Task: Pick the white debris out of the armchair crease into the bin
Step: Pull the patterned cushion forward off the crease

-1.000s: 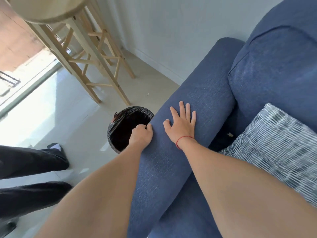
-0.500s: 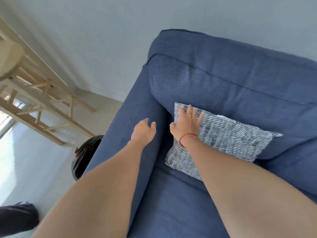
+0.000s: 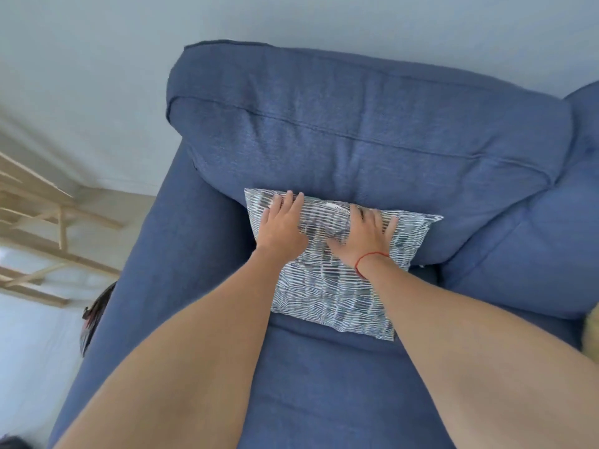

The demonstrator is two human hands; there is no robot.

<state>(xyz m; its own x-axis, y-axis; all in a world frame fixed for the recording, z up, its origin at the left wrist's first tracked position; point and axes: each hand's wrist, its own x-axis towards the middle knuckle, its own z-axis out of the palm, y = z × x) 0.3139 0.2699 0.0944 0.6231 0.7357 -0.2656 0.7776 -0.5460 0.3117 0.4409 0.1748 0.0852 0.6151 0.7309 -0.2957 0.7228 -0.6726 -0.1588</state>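
Observation:
A blue fabric armchair (image 3: 356, 131) fills the view. A grey-and-white striped cushion (image 3: 327, 293) leans against its backrest on the seat. My left hand (image 3: 282, 223) lies flat on the cushion's upper left part, fingers spread. My right hand (image 3: 366, 234), with a red string at the wrist, lies flat on the cushion's upper right part. Neither hand holds anything. The black-lined bin (image 3: 94, 315) shows only as a sliver past the left armrest. No white debris is visible; the creases are covered by the cushion or in shadow.
A light wooden stool frame (image 3: 48, 222) stands on the pale floor at the left. A grey wall rises behind the chair. A yellowish object (image 3: 591, 328) peeks in at the right edge.
The view swung from the bin and left armrest to the chair's middle. My left hand left the bin's rim and armrest and came onto the cushion; my right hand shifted from the armrest across the cushion.

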